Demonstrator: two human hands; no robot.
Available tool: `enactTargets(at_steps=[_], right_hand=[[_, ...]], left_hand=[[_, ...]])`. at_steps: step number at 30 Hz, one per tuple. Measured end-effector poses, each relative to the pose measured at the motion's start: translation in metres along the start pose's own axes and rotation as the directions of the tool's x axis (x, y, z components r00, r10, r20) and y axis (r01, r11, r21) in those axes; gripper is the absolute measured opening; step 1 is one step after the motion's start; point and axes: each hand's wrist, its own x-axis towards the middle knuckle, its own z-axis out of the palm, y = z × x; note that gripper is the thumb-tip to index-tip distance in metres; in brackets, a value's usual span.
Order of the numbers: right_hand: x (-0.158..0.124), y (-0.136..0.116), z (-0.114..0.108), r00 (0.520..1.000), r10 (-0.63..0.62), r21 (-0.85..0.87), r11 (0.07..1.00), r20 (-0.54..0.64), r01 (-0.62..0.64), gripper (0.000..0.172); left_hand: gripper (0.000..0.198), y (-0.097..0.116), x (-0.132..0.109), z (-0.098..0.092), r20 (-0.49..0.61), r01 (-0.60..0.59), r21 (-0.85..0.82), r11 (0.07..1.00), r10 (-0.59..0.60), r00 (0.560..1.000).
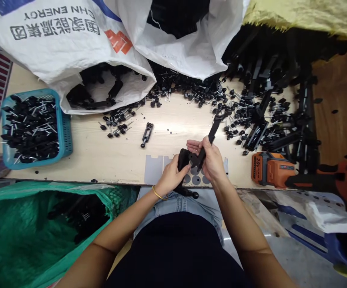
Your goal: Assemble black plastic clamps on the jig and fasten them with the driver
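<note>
Your dark shirt [176,252] was nearest, with your blue jeans [158,214] just past it. Over the table's edge, your two hands were close together.

Your right hand [214,162] held a long black bar [213,130]. Your thumb pressed on the bar, and your other fingers went behind it, with some tips poking out on the left side, a little spread. The bar leaned up and to the right, and its looped top end stuck out well past your thumb.

Your left hand [170,176] pinched a chunky black piece [183,159]. Your thumb lay across its near side, with the tip by the bar's low end. Your other left fingers were mostly hidden, so I could not tell if they were spread. I could not tell if the bar and the chunky piece were joined, either.

Under your left hand, a black arm with a round knob [195,195] stuck out over your lap. To the left of your hands, a small black part [147,135] lay alone on the table [119,154].
</note>
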Motion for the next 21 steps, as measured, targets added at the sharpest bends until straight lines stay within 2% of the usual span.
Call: enactTargets(at_steps=[5,11,15,19,21], right_hand=[[-0.011,0.008,0.009,0.999,-0.011,-0.053,0.999,-0.042,0.009,0.052],[-0.018,0.006,0.005,0.996,0.077,-0.055,0.995,-0.041,-0.079,0.051],[-0.022,0.013,-0.002,0.991,0.131,-0.14,0.982,0.027,-0.126,0.049],[-0.026,0.029,-0.008,0.999,0.01,-0.212,0.977,-0.037,-0.018,0.048],[-0.025,0.036,-0.007,0.997,-0.009,-0.21,0.978,-0.073,-0.007,0.049]], left_hand=[[0.033,0.005,-0.015,0.007,-0.152,-0.167,0.227,0.96,0.204,0.967],[0.045,-0.002,-0.03,0.011,-0.08,-0.236,0.406,0.883,0.292,0.953],[0.046,-0.005,-0.042,0.011,-0.003,-0.251,0.472,0.845,0.286,0.958],[0.046,-0.009,-0.046,0.017,-0.019,-0.194,0.474,0.859,0.23,0.973],[0.045,-0.011,-0.045,0.019,-0.021,-0.176,0.499,0.849,0.214,0.977]])
